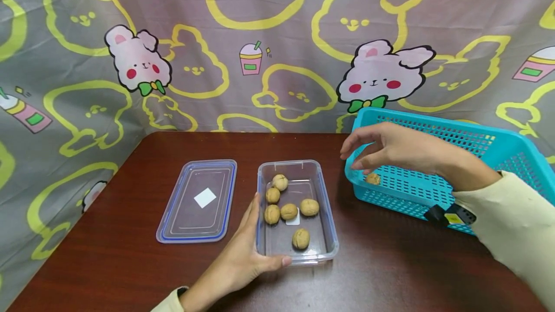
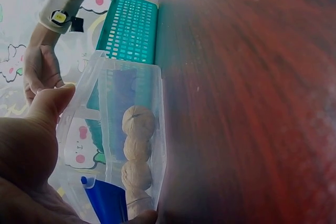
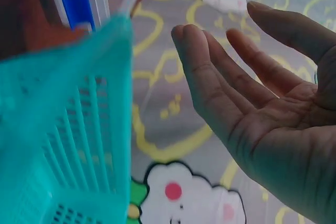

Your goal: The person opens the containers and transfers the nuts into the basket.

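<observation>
My left hand (image 1: 240, 249) grips a clear plastic food container (image 1: 331, 215) at its near left corner, thumb over the front rim and fingers along the left wall. Several walnuts (image 1: 300, 238) lie loose on the container's floor; the left wrist view shows some of these walnuts (image 2: 138, 123) through its wall. Over the left end of a turquoise plastic basket (image 1: 399, 201) hovers my right hand (image 1: 394, 148), fingers bent loosely and nothing between them. Below it, a single walnut (image 1: 373, 178) sits in the basket. The right wrist view has the empty right hand (image 3: 262, 98) beside the basket's rim.
A clear lid (image 1: 197, 201) with a blue seal and a white square label lies flat on the dark wooden table (image 1: 121, 235), left of the container. Behind the table hangs a grey cloth (image 1: 295, 85) printed with cartoon animals. The right forearm reaches across the basket.
</observation>
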Available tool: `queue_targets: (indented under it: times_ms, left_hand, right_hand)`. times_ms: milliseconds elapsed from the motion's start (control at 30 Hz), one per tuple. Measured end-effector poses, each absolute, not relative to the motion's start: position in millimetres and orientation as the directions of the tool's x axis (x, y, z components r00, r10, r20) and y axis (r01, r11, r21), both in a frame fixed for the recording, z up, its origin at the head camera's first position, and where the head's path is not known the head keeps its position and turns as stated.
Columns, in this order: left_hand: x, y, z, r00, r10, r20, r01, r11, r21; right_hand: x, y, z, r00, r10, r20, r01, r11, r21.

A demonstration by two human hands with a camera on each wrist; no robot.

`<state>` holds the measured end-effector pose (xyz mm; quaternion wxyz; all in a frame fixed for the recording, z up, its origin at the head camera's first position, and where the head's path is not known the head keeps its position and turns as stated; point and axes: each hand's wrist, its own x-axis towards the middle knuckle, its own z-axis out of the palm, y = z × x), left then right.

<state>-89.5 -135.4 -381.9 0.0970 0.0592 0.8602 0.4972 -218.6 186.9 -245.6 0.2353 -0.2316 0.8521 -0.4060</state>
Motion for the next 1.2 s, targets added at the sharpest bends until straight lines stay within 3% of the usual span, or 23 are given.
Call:
queue_targets:
  times_ms: [233,567,733,1200]
  left_hand:
    - [-89,-136,-382,-0.974,0.194,-0.113,-0.002,0.498,0.867]
    - [-89,-136,-383,-0.974,0.198,-0.111,0.002,0.497,0.868]
    - [-90,-136,-383,-0.973,0.203,-0.112,0.004,0.499,0.866]
    - [-90,-134,-382,-0.972,0.211,-0.107,0.007,0.477,0.879]
  right_hand:
    - [-197,160,-264,-0.743,-0.638,-0.203,-0.209,0.510,-0.835]
    - [-186,127,-301,-0.585,-0.795,-0.163,-0.276,0.383,-0.881]
    - [-183,112,-313,-0.536,-0.815,-0.221,-0.233,0.394,-0.889]
    - [-177,81,-330,-0.527,-0.780,-0.339,-0.249,0.523,-0.815]
